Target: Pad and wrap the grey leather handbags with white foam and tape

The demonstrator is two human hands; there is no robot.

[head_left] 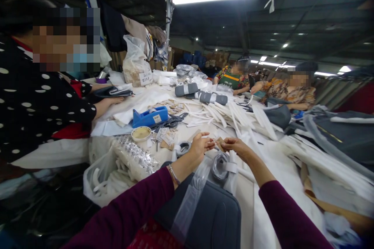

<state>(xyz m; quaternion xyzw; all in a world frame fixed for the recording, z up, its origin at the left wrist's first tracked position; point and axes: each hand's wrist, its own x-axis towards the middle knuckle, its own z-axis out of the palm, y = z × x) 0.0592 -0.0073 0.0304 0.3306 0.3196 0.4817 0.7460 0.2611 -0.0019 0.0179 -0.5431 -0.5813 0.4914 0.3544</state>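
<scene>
My left hand (201, 144) and my right hand (235, 144) meet over the white table (263, 186), both pinched on a small tan paper tag (219, 143) held between them. Just below my hands lies a grey rolled fabric piece with a white band (222, 165) and a clear plastic bag (193, 194). A dark grey padded piece (210, 214) lies across my lap in front of my dark red sleeves.
A blue tape dispenser (149, 117), a small round dish (141, 133), loose tags (165, 136) and a pile of white strips (222, 114) cover the table. A person in a dotted black top (37, 105) sits at left; two other people (292, 91) work at the far side.
</scene>
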